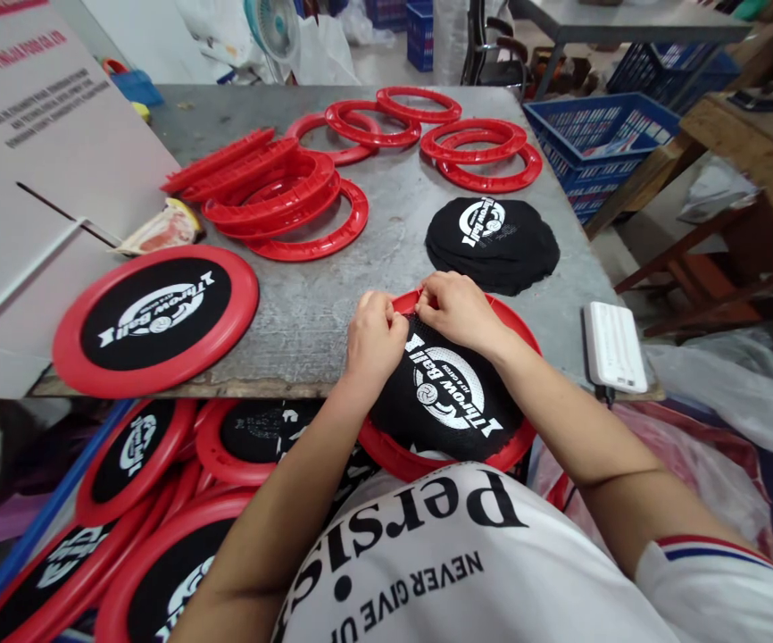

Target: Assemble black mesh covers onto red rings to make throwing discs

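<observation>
Against my body and the table edge rests a red plastic ring with a black printed fabric disc lying across it. My left hand is closed in a pinch at the ring's far left rim, by the fabric's edge. Beside it, my right hand pinches the fabric edge against the far rim. The fingertips hide exactly how the edge sits there. Just beyond my right hand lies a stack of black fabric discs. A joined red and black disc lies at the table's left.
Several bare red rings are piled and scattered over the grey table. A white power bank sits at the right edge. Below on the left are several finished discs. Blue crates stand beyond the right side.
</observation>
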`<state>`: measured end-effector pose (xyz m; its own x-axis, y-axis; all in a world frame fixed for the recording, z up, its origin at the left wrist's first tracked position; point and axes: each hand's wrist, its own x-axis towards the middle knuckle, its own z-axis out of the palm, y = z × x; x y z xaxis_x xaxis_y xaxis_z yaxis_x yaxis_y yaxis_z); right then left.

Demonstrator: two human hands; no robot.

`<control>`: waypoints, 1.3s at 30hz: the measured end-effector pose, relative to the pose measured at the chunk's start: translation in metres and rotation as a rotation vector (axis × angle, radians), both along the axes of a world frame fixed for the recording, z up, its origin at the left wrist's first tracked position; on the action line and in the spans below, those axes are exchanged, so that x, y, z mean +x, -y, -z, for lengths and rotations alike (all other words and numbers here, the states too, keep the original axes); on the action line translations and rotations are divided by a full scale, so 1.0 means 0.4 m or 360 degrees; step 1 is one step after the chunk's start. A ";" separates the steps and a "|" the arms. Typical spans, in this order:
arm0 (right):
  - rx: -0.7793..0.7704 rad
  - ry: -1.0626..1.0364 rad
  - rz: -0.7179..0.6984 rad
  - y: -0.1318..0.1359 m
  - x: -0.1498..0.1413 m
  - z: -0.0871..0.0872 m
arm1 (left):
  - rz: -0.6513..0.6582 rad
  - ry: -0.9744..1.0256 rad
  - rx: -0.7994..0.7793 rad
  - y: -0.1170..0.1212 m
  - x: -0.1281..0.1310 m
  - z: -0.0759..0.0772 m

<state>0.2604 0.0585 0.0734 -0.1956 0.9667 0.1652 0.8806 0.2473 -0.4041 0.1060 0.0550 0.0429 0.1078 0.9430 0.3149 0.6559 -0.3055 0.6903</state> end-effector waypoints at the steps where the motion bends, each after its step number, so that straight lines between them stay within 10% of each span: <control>1: 0.0011 -0.0031 0.0003 0.000 0.001 0.001 | -0.0003 -0.0010 0.0018 0.000 0.001 0.000; 23: -0.0228 -0.0070 0.0004 -0.019 0.018 -0.009 | 0.0190 -0.0010 -0.0156 -0.013 -0.011 0.003; 39: -0.0114 -0.0223 -0.0101 -0.016 0.064 0.008 | 0.0216 -0.0440 0.0271 0.090 -0.030 0.062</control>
<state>0.2859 0.0649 0.0700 -0.2366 0.9634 0.1262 0.7981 0.2668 -0.5403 0.0941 0.0190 0.0179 0.3319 0.8507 0.4077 0.7565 -0.4982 0.4237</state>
